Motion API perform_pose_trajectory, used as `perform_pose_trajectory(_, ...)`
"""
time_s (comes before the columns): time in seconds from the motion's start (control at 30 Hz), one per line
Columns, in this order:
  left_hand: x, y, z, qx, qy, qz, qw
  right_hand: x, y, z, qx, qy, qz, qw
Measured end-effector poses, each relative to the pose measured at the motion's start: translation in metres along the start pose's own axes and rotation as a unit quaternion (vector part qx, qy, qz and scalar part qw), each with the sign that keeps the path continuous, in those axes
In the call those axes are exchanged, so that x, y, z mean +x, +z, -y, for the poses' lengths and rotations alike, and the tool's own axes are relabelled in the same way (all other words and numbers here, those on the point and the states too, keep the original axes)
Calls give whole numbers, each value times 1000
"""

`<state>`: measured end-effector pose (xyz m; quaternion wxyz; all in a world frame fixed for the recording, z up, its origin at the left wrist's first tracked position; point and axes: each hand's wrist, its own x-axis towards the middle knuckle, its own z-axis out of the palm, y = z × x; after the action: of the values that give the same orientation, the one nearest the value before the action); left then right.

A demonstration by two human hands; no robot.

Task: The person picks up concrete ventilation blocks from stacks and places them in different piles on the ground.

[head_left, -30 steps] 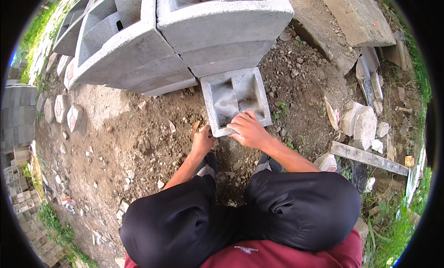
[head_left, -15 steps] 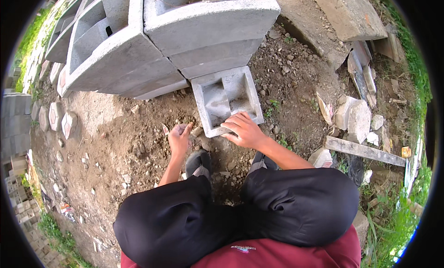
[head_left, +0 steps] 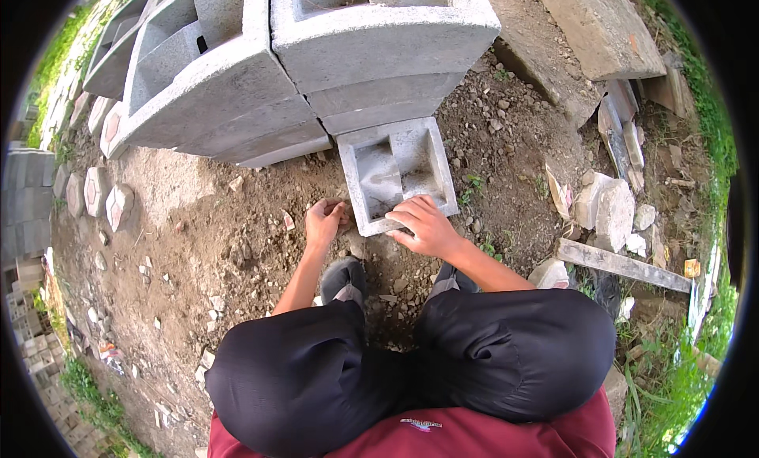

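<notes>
My right hand [head_left: 427, 225] lies flat over the near rim of the small hollow concrete block [head_left: 398, 173], and my left hand [head_left: 322, 221] presses the dirt [head_left: 213, 221] just left of that block's near corner. Stacked grey blocks [head_left: 316, 55] stand behind it, broken stones [head_left: 605, 209] to its right.

Left hand [head_left: 322, 221] back beside block [head_left: 398, 173]
</notes>
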<state>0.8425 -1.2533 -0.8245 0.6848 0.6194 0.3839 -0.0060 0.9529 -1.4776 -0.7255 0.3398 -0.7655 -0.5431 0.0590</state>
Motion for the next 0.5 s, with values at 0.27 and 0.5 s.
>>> perform_pose_trajectory(0.27, 1, 4, -20, 135, 77, 24, 987, -3, -3, 0, -11, 3, -28, 1000)
perform_pose_trajectory(0.5, 39, 0, -30, 9, 51, -84, 995, 3, 1, 6, -6, -1, -23, 1000)
